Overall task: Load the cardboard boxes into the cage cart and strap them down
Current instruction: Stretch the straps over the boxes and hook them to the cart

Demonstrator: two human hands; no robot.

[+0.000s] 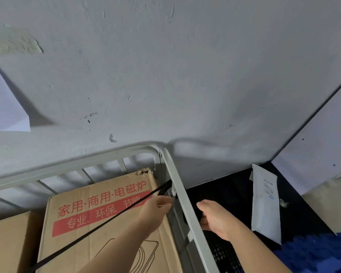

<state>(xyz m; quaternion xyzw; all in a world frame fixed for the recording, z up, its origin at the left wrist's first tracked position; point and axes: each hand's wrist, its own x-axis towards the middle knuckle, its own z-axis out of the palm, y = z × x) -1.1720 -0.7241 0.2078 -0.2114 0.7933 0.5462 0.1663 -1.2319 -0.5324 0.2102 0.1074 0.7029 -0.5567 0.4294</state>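
Grey metal cage cart point(173, 174) holds two boxes: a tan cardboard box with red printed characters point(98, 211) and, left of it, a plain brown cardboard box point(8, 243). A black flat strap point(106, 221) crosses the printed box diagonally to the cart's right rail. Left hand point(158, 209), inside the cart, has its fingers bunched at the rail just below the strap; grip undeterminable. Right hand point(217, 219), outside the rail, has curled fingers; contents undeterminable.
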